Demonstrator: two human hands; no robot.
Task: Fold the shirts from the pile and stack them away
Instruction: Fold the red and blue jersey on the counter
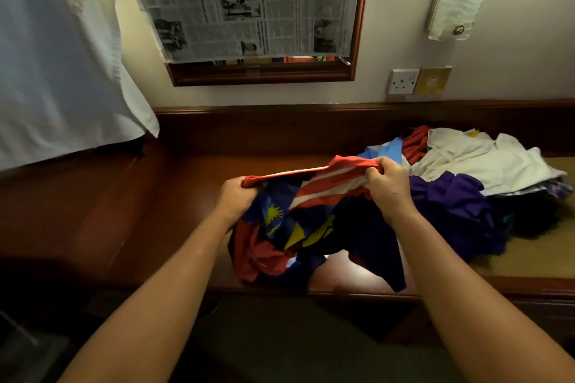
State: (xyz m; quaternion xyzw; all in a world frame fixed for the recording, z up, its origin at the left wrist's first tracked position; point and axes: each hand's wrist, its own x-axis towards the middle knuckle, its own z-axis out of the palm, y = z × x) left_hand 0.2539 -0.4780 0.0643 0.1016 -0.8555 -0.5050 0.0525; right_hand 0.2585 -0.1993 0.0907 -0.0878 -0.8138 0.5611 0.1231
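Crowding the desk [193,196], pile [466,171] flanks shirt [311,221].

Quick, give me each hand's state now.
Left hand: grips the flag-print shirt by its red edge.
Right hand: grips the same shirt's edge.

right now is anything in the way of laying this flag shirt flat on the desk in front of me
Nothing visible blocks it. Both hands, left and right, already grip the flag shirt by its top edge, and the wooden desk beneath and to its left shows bare. The pile of shirts sits off to the right, touching the shirt's right side.
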